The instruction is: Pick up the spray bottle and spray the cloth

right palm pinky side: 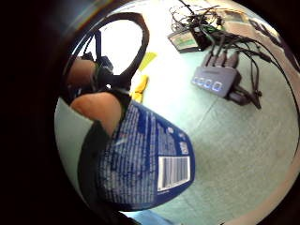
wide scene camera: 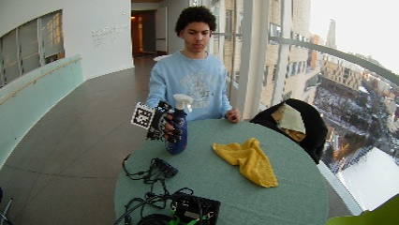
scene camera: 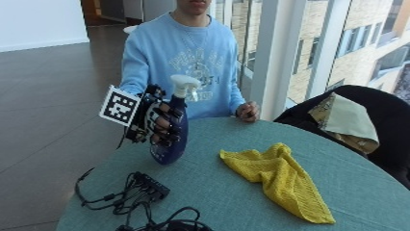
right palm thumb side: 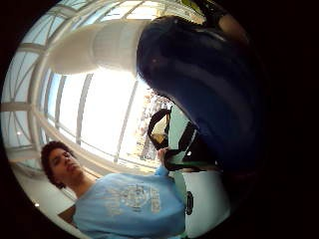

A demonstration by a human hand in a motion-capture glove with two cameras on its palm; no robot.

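Your gloved right hand (scene camera: 160, 122) holds the blue spray bottle (scene camera: 172, 139) upright, fingers (scene camera: 168, 126) curled round it, beside the yellow cloth (scene camera: 278, 178) lying crumpled on the table (scene camera: 359, 192).

A person sits at the far side of a round green table (wide scene camera: 280, 197). The gloved right hand (wide scene camera: 167, 125) holds a blue spray bottle (wide scene camera: 178, 131). A yellow cloth (wide scene camera: 247, 161) lies to its right

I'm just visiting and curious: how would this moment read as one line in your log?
stage: bottle picked up | right hand: grips spray bottle, upright, above table | yellow cloth: crumpled on table, apart from bottle | spray: not yet seen
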